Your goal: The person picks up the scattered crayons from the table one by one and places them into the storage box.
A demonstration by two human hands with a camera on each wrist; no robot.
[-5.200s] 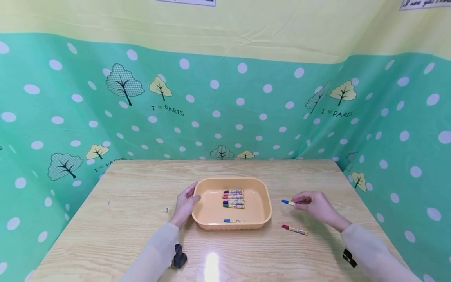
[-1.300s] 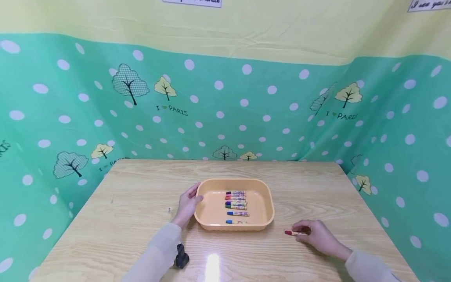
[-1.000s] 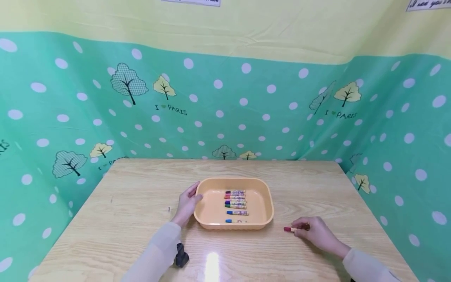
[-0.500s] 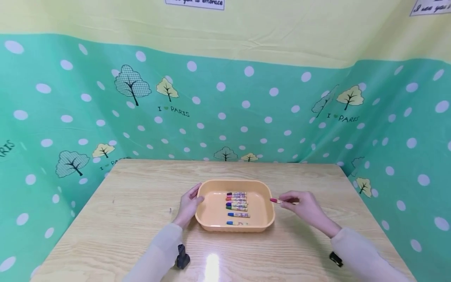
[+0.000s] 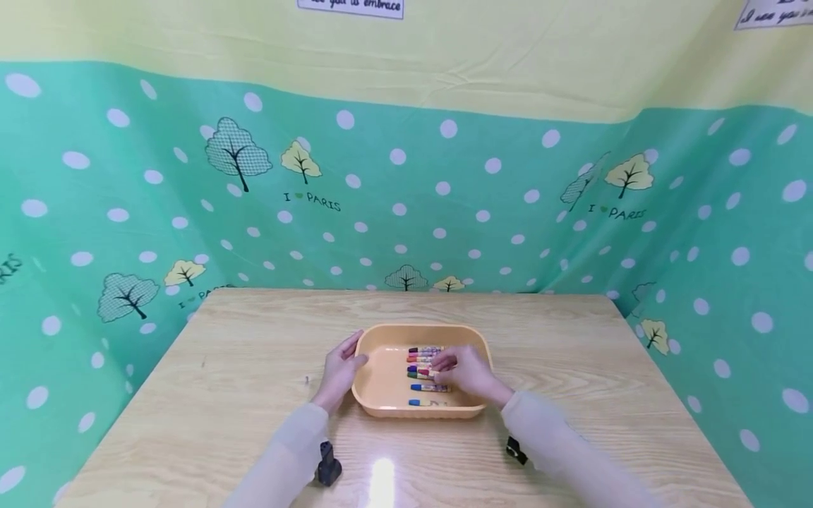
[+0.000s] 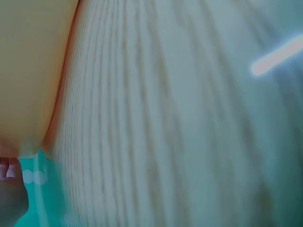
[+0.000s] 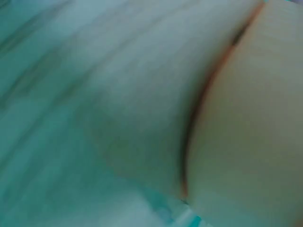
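My left hand (image 5: 339, 370) grips the left wall of a peach plastic tray (image 5: 419, 413), thumb over the rim and fingers outside. Part of that hand (image 6: 12, 191) and the tray wall (image 6: 28, 71) show in the left wrist view. Inside the tray my right hand (image 5: 468, 370) pinches a red crayon (image 5: 424, 372), its tip pointing left, over the lower end of a close row of several crayons (image 5: 418, 359). Nearer the front lie two blue-tipped crayons (image 5: 422, 387), apart from each other. The right wrist view is blurred and shows the tray's outer wall (image 7: 246, 132), no fingers.
The tray stands on a light wood-grain table (image 5: 254, 353). A green dotted curtain (image 5: 438, 212) hangs behind and at both sides. Black wrist devices (image 5: 327, 464) sit below both forearms.
My right hand has lifted the red crayon off the table and carried it left into the tray. The blue crayon it held earlier now lies in the tray. My left hand has stayed put.
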